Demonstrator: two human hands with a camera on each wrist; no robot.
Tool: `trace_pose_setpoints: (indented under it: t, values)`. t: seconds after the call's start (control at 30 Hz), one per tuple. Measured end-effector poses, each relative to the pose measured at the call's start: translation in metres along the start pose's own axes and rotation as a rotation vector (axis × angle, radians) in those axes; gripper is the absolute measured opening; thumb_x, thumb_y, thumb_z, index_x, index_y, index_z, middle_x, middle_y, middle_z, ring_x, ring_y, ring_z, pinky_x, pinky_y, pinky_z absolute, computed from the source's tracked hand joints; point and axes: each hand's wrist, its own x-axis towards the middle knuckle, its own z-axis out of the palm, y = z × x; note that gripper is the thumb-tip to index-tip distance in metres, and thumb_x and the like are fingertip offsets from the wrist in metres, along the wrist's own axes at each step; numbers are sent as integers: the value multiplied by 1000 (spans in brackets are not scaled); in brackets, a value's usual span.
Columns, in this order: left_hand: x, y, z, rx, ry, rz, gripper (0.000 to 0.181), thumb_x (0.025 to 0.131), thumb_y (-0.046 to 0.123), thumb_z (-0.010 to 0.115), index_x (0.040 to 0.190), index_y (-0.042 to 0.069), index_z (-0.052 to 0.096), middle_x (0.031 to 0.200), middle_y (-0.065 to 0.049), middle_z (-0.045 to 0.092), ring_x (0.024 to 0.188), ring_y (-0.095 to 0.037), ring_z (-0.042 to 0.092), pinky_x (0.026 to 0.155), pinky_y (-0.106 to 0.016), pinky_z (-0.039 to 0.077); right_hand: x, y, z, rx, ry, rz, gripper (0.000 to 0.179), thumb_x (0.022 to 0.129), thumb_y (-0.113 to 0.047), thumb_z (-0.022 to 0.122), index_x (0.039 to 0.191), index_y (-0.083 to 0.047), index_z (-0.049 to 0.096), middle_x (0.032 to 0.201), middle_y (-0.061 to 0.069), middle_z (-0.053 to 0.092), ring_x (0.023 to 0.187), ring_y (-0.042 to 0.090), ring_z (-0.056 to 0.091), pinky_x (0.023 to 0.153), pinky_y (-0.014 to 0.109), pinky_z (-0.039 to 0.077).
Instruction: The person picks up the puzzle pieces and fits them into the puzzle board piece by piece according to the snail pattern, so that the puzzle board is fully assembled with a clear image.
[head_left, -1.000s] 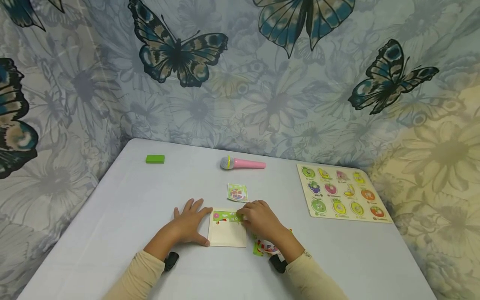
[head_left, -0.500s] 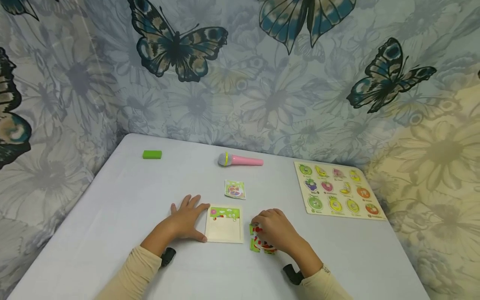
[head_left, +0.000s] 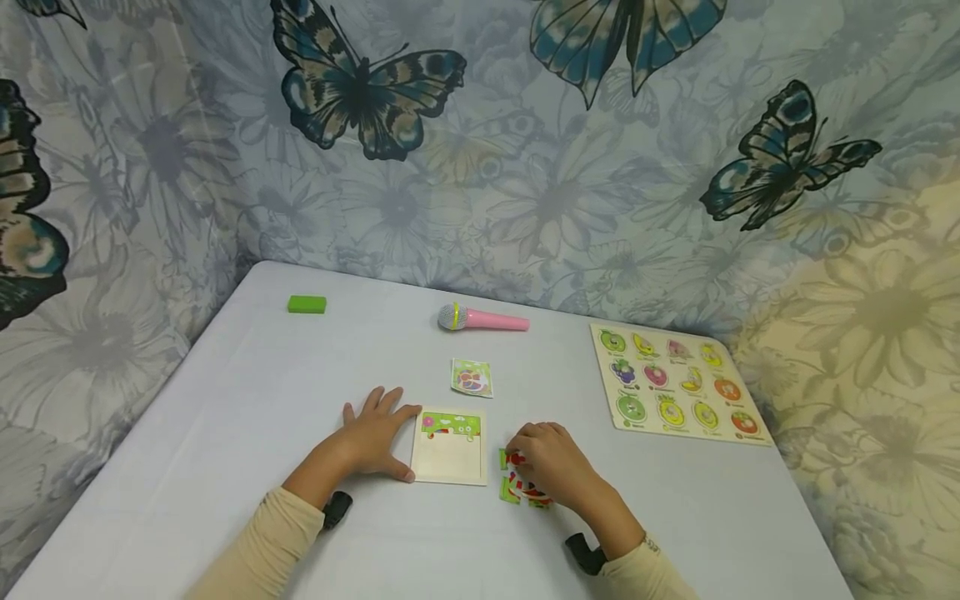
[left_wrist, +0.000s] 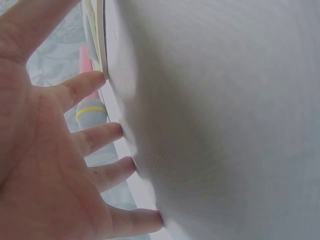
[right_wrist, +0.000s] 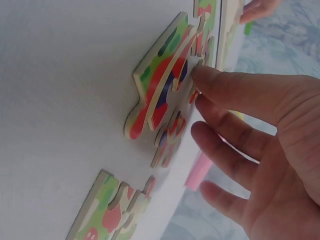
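A: Trays, how many and where?

B: One tray (head_left: 448,461), near the middle of the white table (head_left: 225,467). Taken as clock centre, with twelve toward the wall (head_left: 555,208). Lined along its twelve o'clock edge with a green printed strip (head_left: 450,425); plain and pale toward six. Can't make out how many parts in the strip.

A: Hands?

B: Two. Left hand (head_left: 371,443) at nine o'clock: fingers spread wide, gripping nothing, forefinger and thumb touching the tray near half past ten and half past seven. Right hand (head_left: 553,462) at three o'clock: fingers bent, thumb and forefinger drawn close together at the loose pieces (right_wrist: 159,75). Can't tell whether pinching one.

A: Piece count?

B: At least four, on the table just short of four o'clock. Partly covered by the right hand, so no exact tally. Printed red, green and blue.

A: Elsewhere?

B: One picture square (head_left: 472,379) just short of one o'clock. One pink mic (head_left: 495,321) beyond it, head toward nine. One green block (head_left: 307,305) between ten and eleven. One fruit board (head_left: 675,396) between two and three: three rows of four, twelve pictures. Two beige sleeves (head_left: 262,542), two black wrist cameras (head_left: 337,510). Five butterflies (head_left: 362,87) on the wall, some cut off by the view's edge.
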Motion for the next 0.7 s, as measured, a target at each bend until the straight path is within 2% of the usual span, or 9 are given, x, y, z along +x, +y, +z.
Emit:
trace_pose_setpoints:
  t: [0.2,0.3,0.5,0.7]
  values:
    - [1,-2,1,-5,2,-1,98,61,45,90,144,18,45,158,-19,23,145,-47,10,100,-81,12,4,-2,-3,-28,-5,-8,26,75,-14,84,99,-15,75,102,-1,70,102,19,62,102,48,42]
    - [2,-2,0,-6,-3,-2,98,61,46,90,145,18,45,158,-20,22,145,-47,9,100,-81,12,9,-7,-7,-46,26,-34,30,73,-15,85,101,-15,74,101,-2,70,100,19,63,101,46,43]
    - [1,-1,-2,-2,-9,-13,98,61,45,90,144,18,46,158,-20,23,145,-47,10,100,-81,11,29,-35,-13,-31,46,-163,33,74,-12,84,104,-16,73,100,-2,70,99,19,63,99,44,44]
    - [1,0,-1,-13,-11,-12,97,61,45,89,144,19,46,158,-19,23,146,-46,10,100,-80,12,50,-60,-5,-41,44,-211,27,80,-13,79,105,-20,74,99,-4,69,97,17,62,99,41,44]
